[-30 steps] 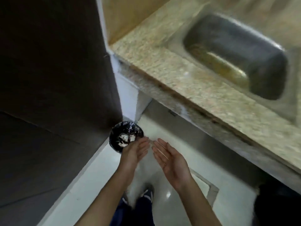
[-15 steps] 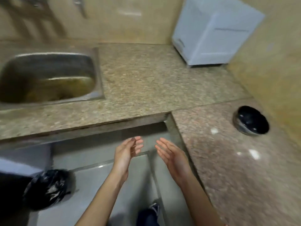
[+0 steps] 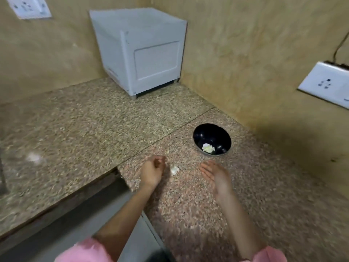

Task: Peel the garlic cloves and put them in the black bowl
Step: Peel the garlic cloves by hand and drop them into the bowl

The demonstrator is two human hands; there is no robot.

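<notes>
Your head-worn wide-angle camera is looking forward and steeply down into the corner where the speckled granite counter is meeting two tan walls. It is riding close above your forearms, framing your left hand and right hand low at centre.

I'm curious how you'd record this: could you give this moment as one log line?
left hand: curled, beside garlic clove on counter | right hand: open, empty | black bowl: holds peeled garlic
</notes>
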